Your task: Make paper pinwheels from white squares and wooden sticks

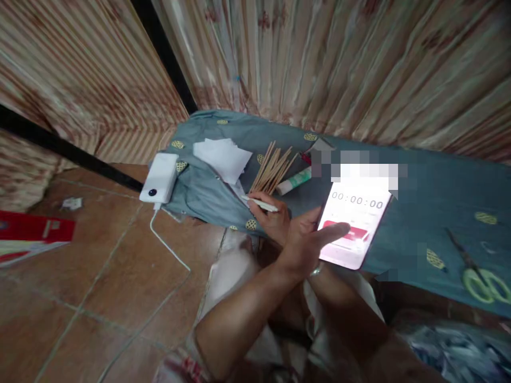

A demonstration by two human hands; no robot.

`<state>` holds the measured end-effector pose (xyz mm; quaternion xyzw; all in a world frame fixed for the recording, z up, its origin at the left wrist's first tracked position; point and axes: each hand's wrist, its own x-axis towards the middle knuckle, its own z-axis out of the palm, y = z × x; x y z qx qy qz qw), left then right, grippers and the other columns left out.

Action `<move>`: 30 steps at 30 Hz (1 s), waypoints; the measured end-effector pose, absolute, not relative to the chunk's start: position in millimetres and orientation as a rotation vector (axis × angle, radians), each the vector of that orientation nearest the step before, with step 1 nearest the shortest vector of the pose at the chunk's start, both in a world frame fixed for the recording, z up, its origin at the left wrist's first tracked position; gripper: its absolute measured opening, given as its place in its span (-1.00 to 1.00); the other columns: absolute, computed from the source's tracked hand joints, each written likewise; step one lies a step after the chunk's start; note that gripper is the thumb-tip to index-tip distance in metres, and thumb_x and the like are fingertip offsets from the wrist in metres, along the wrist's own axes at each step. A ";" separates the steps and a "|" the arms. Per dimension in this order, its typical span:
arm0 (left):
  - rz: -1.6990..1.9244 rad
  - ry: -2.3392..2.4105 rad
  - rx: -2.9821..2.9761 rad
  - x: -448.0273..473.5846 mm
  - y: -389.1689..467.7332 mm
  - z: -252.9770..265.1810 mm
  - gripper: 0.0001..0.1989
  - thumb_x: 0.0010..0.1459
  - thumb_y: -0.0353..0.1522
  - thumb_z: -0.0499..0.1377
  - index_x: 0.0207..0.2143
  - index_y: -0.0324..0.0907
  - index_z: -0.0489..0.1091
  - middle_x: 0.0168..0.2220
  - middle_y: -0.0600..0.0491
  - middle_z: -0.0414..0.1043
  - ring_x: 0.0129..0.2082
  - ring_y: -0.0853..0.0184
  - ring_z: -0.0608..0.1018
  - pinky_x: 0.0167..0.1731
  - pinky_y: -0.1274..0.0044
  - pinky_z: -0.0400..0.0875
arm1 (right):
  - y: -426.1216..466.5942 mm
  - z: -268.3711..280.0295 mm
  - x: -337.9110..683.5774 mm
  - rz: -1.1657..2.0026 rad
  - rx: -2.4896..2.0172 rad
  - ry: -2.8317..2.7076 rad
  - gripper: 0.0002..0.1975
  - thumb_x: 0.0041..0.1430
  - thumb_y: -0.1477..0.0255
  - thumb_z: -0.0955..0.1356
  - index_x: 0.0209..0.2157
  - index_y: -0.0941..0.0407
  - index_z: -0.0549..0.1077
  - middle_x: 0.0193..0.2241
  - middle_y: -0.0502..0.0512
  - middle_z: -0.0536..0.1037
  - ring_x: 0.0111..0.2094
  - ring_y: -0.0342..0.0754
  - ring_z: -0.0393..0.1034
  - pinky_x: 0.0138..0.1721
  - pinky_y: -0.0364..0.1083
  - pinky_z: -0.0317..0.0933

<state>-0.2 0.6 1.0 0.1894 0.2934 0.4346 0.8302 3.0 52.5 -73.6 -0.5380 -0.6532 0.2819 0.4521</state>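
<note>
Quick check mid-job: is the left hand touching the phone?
Touching. The head view shows it: the left hand grips the phone by one edge, with a digit laid across its lit front.

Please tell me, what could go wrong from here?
The left hand, holding the phone, is close to the right hand, holding the pen; they might bump. The white device sits at the edge of the cloth; a tug on its cable could drop it. The scissors, near the edge, might be knocked off.
</note>
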 end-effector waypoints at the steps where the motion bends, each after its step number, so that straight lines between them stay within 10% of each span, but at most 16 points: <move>1: 0.927 0.623 0.402 -0.4 1.2 1.9 -0.63 -0.34 -0.29 0.47 -0.42 -0.25 0.52 -0.49 0.11 0.51 -0.52 0.42 0.45 -0.40 0.56 0.32 | 52.7 -74.4 2.6 0.692 -1.332 -1.613 -0.75 0.21 0.34 0.30 -0.22 0.16 0.56 -0.29 0.12 0.66 -0.32 -0.06 0.54 -0.21 -0.10 0.36; 30: 0.960 0.641 0.408 -1.3 2.0 4.5 -0.64 -0.30 -0.29 0.44 -0.38 -0.25 0.53 -0.46 0.05 0.52 -0.50 0.35 0.49 -0.37 0.51 0.31 | 48.1 -68.6 4.8 0.746 -1.461 -1.522 -0.70 0.21 0.21 0.29 -0.25 0.12 0.54 -0.44 0.01 0.61 -0.42 -0.11 0.49 -0.34 -0.16 0.27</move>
